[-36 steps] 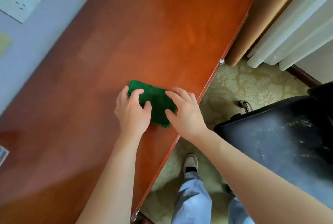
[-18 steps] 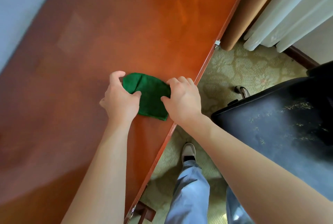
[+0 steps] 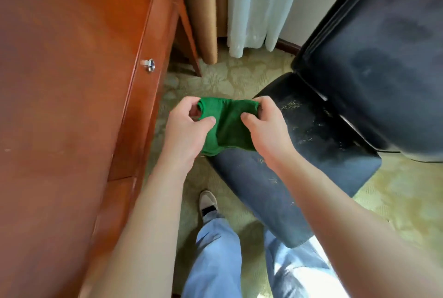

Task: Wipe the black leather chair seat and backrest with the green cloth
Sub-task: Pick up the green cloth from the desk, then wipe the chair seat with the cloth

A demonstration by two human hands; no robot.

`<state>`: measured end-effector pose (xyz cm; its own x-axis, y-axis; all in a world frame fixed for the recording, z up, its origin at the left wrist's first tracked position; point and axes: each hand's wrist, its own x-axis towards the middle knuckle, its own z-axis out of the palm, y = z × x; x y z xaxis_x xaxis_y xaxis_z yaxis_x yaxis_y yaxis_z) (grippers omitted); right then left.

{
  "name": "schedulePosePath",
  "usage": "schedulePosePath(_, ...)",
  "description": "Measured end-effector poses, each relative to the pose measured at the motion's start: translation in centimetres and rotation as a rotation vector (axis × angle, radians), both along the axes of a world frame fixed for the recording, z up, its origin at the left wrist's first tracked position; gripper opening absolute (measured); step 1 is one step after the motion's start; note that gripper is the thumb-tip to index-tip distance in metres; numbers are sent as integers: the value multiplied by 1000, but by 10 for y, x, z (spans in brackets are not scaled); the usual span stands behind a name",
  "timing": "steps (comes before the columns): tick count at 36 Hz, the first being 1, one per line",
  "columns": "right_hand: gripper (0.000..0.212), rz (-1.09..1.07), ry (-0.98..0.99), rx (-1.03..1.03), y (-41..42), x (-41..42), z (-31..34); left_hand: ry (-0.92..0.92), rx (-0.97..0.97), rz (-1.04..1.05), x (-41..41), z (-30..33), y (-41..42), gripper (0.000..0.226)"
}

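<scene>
The green cloth (image 3: 226,127) hangs folded in the air between my two hands, above the front left corner of the chair seat. My left hand (image 3: 185,127) pinches its left edge between thumb and fingers. My right hand (image 3: 266,127) grips its right edge, fingers curled over the top. The black leather chair seat (image 3: 299,166) lies to the right below the cloth, speckled with pale crumbs and dust. Its backrest (image 3: 383,58) rises at the upper right, dull with smudges.
A red-brown wooden desk (image 3: 60,106) with a drawer knob (image 3: 149,64) fills the left. A tan curtain (image 3: 199,10) and a white sheer curtain (image 3: 259,5) hang at the back. My legs in light blue trousers (image 3: 215,261) stand on patterned carpet (image 3: 407,201).
Both hands lifted the cloth off the desk top and carried it right, over the chair seat. The view swung from the desk toward the chair.
</scene>
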<state>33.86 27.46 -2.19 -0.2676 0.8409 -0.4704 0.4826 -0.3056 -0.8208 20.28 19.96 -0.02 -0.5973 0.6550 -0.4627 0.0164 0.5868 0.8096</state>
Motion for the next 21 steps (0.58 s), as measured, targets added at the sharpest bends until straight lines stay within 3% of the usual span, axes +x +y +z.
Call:
schedulePosePath(8, 15, -122, 147, -163, 42, 141, -10, -69, -10, -197, 157, -11, 73, 20)
schedulePosePath(12, 28, -90, 200, -223, 57, 196, -17, -121, -86, -280, 210, -11, 95, 42)
schedulePosePath(17, 30, -43, 148, -154, 73, 241, -31, -248, -70, -351, 249, -10, 116, 38)
schedulePosePath(21, 30, -9, 77, -99, 82, 254, -50, -295, -89, -376, 260, -25, 127, 55)
